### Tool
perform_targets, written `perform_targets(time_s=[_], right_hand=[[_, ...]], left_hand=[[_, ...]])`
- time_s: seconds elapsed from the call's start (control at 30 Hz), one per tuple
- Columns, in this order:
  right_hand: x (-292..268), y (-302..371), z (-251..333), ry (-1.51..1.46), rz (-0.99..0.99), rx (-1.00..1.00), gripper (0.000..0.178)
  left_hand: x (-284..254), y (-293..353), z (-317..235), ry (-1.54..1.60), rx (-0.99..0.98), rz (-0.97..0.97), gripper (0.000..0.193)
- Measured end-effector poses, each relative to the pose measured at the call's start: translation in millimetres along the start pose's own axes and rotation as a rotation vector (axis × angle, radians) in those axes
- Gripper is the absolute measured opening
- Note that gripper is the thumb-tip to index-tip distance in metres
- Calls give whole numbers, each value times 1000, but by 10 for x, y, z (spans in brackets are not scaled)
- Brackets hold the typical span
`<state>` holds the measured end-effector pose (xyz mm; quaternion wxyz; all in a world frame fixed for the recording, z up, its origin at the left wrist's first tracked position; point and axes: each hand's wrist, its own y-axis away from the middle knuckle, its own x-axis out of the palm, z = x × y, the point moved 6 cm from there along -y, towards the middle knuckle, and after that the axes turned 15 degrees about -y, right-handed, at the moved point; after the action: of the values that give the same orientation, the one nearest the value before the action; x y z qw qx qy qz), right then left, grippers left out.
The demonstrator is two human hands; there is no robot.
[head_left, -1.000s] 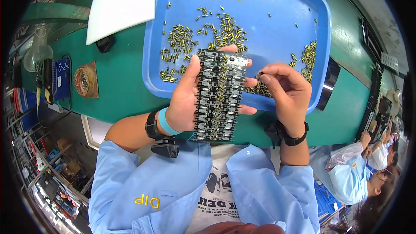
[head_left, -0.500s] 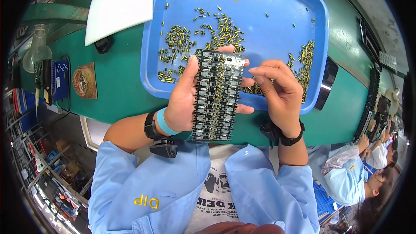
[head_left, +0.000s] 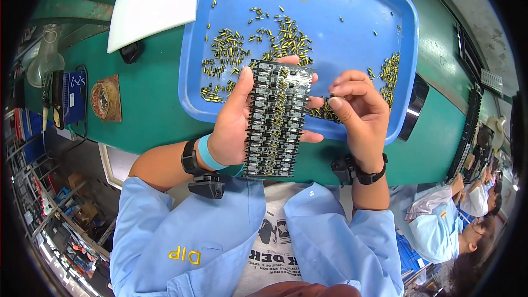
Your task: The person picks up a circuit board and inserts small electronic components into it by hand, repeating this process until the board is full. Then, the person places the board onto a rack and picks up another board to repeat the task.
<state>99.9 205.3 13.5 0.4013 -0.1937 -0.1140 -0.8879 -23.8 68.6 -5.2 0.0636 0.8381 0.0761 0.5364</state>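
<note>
My left hand [head_left: 231, 126] holds a long panel of circuit boards [head_left: 269, 132] upright over the tray's near edge, thumb along its left side and fingertips showing past its right side. Small yellow-and-black capacitors stand in a row down the panel's middle. To the right of the panel, apart from it, is my right hand [head_left: 363, 113], thumb and fingers pinched together. A tiny dark piece shows at the fingertips, too small to make out clearly. Behind both hands lies a blue tray [head_left: 352, 44] with heaps of loose capacitors [head_left: 289, 38] at its left, front and right.
White foam sheet [head_left: 154, 5] overlaps the tray's left corner. On the green table [head_left: 148, 88] to the left lie a round tin on a brown pad [head_left: 104, 99] and a blue notebook [head_left: 74, 96]. A black object [head_left: 415, 104] sits right of the tray. Co-workers [head_left: 440, 231] sit at right.
My right hand has moved a little to the right, away from the panel, its fingers still pinched. The left hand and the panel stay almost in place.
</note>
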Motion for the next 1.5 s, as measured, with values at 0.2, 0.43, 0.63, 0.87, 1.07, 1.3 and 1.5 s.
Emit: perform_targets(time_s=[0.2,0.43,0.63,0.87,1.07,1.3,1.5], right_hand=[[-65,26,-81,-189,-2,197,13],[-122,25,-181,-240,-57,222,13],[-120,22,-186,-200,-90,180,12],[-74,43,-181,-163,-79,160,10],[138,115,-35,70,-3,3,11],[540,274,-15,572,300,-330,25],[569,286,-70,648,283,-352,25]], left_hand=[[-9,-4,-3,-26,17,14,73],[7,-2,-13,-19,16,3,73],[10,-4,-12,-9,16,9,72],[9,2,1,-19,3,-5,72],[5,8,19,-29,34,-7,74],[9,-2,10,-153,82,-76,76],[-30,9,26,-97,110,-1,71]])
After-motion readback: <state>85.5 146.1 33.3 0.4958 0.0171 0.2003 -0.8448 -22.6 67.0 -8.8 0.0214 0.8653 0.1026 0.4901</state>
